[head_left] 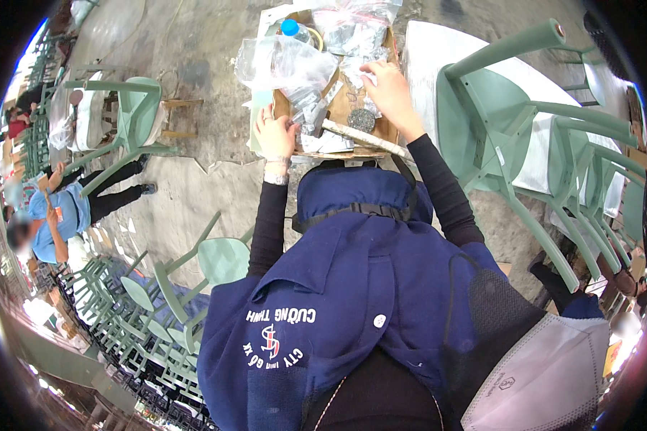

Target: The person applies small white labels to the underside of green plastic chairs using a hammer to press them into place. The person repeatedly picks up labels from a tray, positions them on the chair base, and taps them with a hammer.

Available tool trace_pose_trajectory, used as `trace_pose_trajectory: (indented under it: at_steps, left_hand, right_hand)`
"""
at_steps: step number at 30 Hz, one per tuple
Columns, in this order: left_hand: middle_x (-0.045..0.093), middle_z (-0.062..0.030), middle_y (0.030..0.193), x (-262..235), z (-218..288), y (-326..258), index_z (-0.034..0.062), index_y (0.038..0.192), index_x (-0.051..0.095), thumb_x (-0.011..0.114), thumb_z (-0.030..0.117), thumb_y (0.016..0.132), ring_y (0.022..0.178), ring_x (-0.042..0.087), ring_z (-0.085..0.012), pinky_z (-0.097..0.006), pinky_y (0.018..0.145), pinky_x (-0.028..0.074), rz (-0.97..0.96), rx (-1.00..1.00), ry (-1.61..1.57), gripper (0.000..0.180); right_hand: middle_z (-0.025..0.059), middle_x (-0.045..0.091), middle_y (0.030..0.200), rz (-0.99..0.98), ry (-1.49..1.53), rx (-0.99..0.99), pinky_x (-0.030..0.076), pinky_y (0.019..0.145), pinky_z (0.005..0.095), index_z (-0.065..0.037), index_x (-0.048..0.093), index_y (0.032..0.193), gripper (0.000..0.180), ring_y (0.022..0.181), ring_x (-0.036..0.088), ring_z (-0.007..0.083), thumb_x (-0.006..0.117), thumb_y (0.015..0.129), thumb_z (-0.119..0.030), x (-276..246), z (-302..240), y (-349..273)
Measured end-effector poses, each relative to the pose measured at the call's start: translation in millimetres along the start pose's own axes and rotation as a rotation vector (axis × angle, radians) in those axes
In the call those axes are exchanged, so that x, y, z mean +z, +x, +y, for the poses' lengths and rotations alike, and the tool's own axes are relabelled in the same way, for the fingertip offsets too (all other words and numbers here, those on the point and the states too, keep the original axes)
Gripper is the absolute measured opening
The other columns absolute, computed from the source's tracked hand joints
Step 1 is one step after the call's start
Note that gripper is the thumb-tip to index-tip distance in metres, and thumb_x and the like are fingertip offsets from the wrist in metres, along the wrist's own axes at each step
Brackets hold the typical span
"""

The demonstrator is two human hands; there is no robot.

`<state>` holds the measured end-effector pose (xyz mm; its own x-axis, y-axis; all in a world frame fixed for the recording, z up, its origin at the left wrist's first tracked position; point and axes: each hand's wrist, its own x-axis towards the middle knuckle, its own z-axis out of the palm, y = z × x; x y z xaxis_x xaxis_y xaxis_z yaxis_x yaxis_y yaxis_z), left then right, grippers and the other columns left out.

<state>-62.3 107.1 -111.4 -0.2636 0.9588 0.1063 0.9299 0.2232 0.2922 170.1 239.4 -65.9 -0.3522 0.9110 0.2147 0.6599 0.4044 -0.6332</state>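
My left hand [274,135] rests at the near left side of a small cluttered tray [257,108], fingers apart, beside small clear plastic packets [309,108]. My right hand [389,95] is over the tray's right side, its fingers bent but apart, close to a crumpled clear packet [354,70]. Whether the fingertips touch it I cannot tell. A dark grey round scouring-pad-like lump [361,120] lies between the hands. Nearer me, a pale rod [366,138] slants across the tray. A large clear plastic bag [284,63] spreads over the far left corner.
A bottle with a blue cap [290,28] and a tape roll [315,39] lie at the tray's far end. Green chairs [482,129] stand close on my right, by a white-covered surface [420,65]. Another green chair [138,115] and a person in blue [68,215] are left.
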Motion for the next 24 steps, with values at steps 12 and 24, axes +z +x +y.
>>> trace_pose_trajectory:
  at_steps: [12, 24]
  left_hand:
    - [0.054, -0.0052, 0.091, -56.0, 41.9, -7.4, 0.0003, 0.086, 0.061, 0.056, 0.011, 0.090, 0.077, 0.052, -0.0138, -0.027, 0.068, 0.044, 0.036, 0.107, -0.749, 0.013]
    - [0.067, -0.0049, 0.081, -53.6, 57.2, -29.4, 0.0000, 0.103, 0.062, 0.056, 0.014, 0.093, 0.063, 0.058, -0.0066, -0.019, 0.056, 0.045, -0.321, -0.340, -1.459, 0.019]
  right_hand:
    - [0.0025, 0.059, 0.072, -0.436, 0.683, -0.019, 0.045, 0.060, 0.0246, -0.001, 0.062, 0.095, 0.023, 0.065, 0.054, 0.0093, 0.069, 0.078, -0.014, 24.4, -81.4, -38.5]
    - [-0.0027, 0.052, 0.058, -0.371, 1.170, 0.497, 0.035, 0.046, 0.0171, -0.002, 0.061, 0.091, 0.019, 0.049, 0.046, 0.0036, 0.059, 0.091, -0.021, 20.7, -68.7, -38.5]
